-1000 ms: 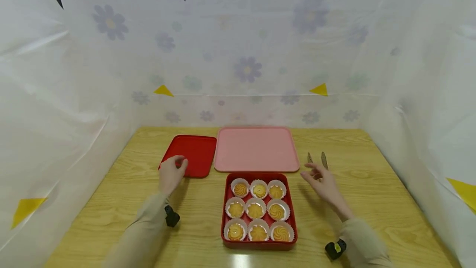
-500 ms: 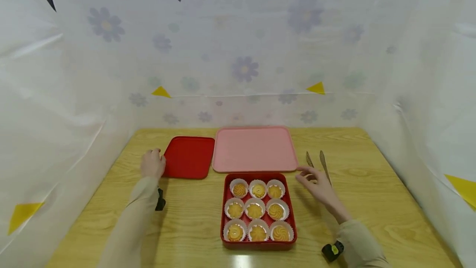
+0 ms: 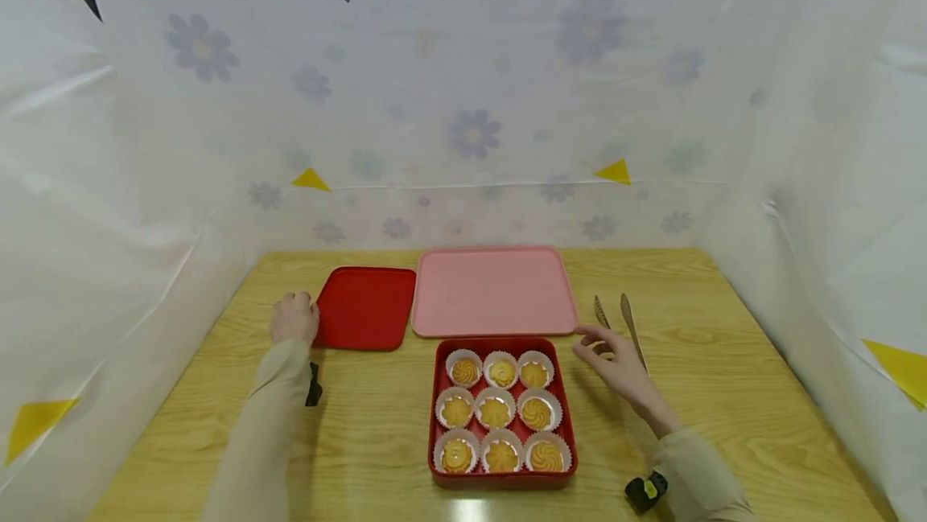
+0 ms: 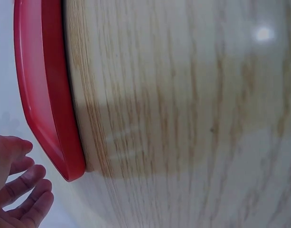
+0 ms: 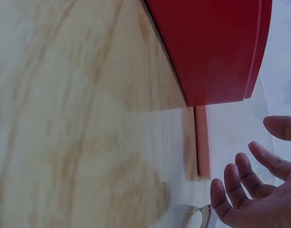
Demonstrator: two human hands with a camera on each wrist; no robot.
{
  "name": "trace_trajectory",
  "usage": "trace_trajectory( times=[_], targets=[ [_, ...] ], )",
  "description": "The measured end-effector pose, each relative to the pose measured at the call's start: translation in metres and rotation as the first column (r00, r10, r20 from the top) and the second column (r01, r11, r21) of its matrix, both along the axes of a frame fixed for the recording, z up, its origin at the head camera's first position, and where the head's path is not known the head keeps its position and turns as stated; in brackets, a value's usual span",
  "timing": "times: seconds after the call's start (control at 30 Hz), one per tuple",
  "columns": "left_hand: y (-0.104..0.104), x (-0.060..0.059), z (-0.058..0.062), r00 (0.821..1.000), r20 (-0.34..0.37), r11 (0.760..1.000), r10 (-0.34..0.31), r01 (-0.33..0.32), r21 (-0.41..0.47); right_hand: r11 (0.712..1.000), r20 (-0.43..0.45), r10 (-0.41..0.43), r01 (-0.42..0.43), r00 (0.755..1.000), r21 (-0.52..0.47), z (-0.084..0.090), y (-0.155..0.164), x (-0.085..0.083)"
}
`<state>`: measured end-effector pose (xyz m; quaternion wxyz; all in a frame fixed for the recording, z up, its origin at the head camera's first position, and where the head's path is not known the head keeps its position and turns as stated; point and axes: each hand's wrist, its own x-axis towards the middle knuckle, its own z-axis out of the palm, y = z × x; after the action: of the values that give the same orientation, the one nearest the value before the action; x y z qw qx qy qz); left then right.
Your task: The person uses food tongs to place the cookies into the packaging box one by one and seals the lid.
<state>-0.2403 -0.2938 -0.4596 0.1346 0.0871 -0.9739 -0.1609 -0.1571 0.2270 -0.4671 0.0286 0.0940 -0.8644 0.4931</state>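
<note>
Fingers of our right hand point(image 3: 615, 363) are spread and relaxed, gripping nothing, as the right wrist view shows; they hover just beside the tongs point(image 3: 623, 321), which lie on the wooden table point(image 3: 724, 361) right of the pink tray point(image 3: 494, 290). Whether a fingertip touches the tongs we cannot tell. Our left hand point(image 3: 294, 318) sits at the left edge of the red lid point(image 3: 364, 307), its fingers point(image 4: 26, 190) loosely bent and apart from the lid's corner in the left wrist view, holding nothing. The lid lies flat at the far left, just left of the pink tray. Near us, in the middle, stands the red box point(image 3: 439, 417) with nine swirled cookies point(image 3: 496, 412) in white paper cups, close to the tray's near edge.
</note>
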Motion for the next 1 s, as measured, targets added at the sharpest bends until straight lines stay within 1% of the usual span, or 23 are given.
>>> trace_trajectory(
  times=[0.13, 0.27, 0.5, 0.7, 0.83, 1.0],
  targets=[
    [0.0017, 0.0000, 0.0002, 1.000, 0.001, 1.000, -0.005, 0.005, -0.007, 1.000, -0.012, 0.004, -0.004, 1.000, 0.006, -0.0010, 0.0010, 0.0010],
    [0.0030, -0.0004, 0.0011, 1.000, 0.016, 1.000, -0.005, 0.005, 0.002, 1.000, -0.016, 0.009, -0.009, 1.000, -0.001, -0.0006, 0.0012, 0.0027],
    [0.0050, -0.0017, -0.0007, 0.999, 0.046, 0.999, 0.026, -0.028, 0.041, 1.000, -0.018, 0.014, -0.014, 1.000, -0.007, -0.0008, 0.0019, 0.0039],
    [0.0044, -0.0027, -0.0031, 0.999, 0.037, 0.998, 0.036, -0.038, 0.044, 1.000, -0.021, 0.024, -0.024, 1.000, -0.003, -0.0016, 0.0023, 0.0029],
    [0.0039, -0.0026, -0.0026, 0.999, 0.038, 0.998, 0.036, -0.038, 0.042, 1.000, -0.021, 0.023, -0.023, 1.000, -0.009, -0.0009, 0.0015, 0.0023],
    [0.0035, -0.0025, -0.0031, 0.997, 0.072, 0.998, 0.036, -0.040, 0.043, 1.000, -0.020, 0.015, -0.015, 1.000, -0.001, -0.0012, -0.0001, 0.0029]
  ],
)
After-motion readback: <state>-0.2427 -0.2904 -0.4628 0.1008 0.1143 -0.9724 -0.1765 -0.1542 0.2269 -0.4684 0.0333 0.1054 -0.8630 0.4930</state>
